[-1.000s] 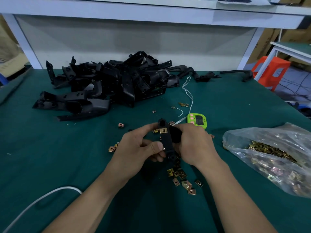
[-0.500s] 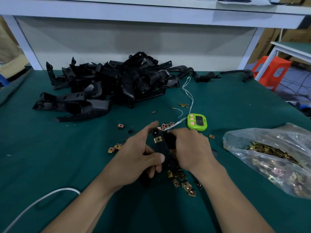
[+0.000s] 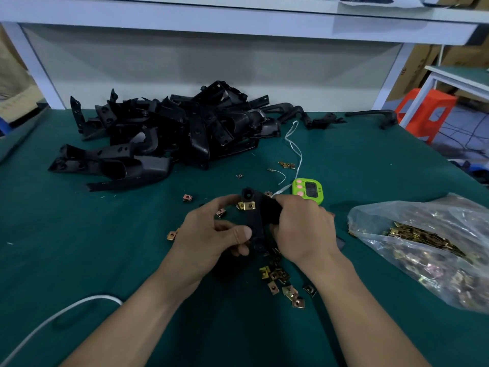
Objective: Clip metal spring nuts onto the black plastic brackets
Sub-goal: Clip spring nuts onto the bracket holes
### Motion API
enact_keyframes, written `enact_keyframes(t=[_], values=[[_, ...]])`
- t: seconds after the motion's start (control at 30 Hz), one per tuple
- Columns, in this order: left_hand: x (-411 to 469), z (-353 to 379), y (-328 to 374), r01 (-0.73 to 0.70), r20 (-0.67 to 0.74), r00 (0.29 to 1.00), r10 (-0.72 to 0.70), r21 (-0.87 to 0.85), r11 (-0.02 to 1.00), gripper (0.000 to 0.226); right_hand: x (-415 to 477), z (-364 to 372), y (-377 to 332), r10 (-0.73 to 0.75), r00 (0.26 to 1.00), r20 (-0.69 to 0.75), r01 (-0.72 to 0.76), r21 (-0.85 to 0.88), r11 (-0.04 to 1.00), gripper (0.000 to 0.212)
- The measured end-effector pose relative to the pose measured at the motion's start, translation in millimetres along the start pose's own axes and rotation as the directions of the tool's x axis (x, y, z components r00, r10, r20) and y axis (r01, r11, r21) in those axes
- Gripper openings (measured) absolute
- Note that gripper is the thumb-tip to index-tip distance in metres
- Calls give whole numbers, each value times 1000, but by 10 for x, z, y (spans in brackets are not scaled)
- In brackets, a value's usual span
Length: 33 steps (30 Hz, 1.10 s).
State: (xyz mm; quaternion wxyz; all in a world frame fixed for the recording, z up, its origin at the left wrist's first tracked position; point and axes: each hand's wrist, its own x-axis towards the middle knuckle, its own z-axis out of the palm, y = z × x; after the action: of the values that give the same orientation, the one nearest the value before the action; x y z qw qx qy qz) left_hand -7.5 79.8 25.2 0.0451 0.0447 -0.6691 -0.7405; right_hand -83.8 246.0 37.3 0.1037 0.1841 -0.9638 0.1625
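I see my left hand (image 3: pixel 211 234) and right hand (image 3: pixel 301 229) both gripping a slim black plastic bracket (image 3: pixel 255 223) above the green table (image 3: pixel 79 260), a brass-coloured spring nut (image 3: pixel 248 206) clipped near its round-holed top end.

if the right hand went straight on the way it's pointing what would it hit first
The right hand, gripping the held bracket, points away and slightly left. A loose spring nut lies roughly on that line, then the bracket pile. Height is unclear; if the hand is raised, probably the pile first.
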Motion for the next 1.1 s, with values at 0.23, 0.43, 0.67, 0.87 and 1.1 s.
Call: enact_keyframes(t=[0.23, 0.43, 0.67, 0.87, 1.1], values=[[4, 14, -1, -20, -110, 994, 4, -144, 989, 40, 9, 13, 26, 34, 998, -59, -34, 4, 999, 27], [3, -39, 49, 56, -81, 995, -56, 4, 998, 48, -4, 43, 22, 23, 999, -27, -23, -13, 1000, 25], [-26, -17, 25, 66, -72, 995, -63, 38, 997, 53, -12, 15, -14, 9, 1000, -14, -9, -23, 1000, 24], [-69, 50, 5, 66, -113, 991, -70, -32, 997, 52, -37, -5, -92, 18, 1000, 10, -17, -52, 998, 26], [-96, 120, 8, 37, -112, 993, -39, -20, 999, 54, -52, 12, -144, 73, 996, 53, -71, -38, 997, 26]])
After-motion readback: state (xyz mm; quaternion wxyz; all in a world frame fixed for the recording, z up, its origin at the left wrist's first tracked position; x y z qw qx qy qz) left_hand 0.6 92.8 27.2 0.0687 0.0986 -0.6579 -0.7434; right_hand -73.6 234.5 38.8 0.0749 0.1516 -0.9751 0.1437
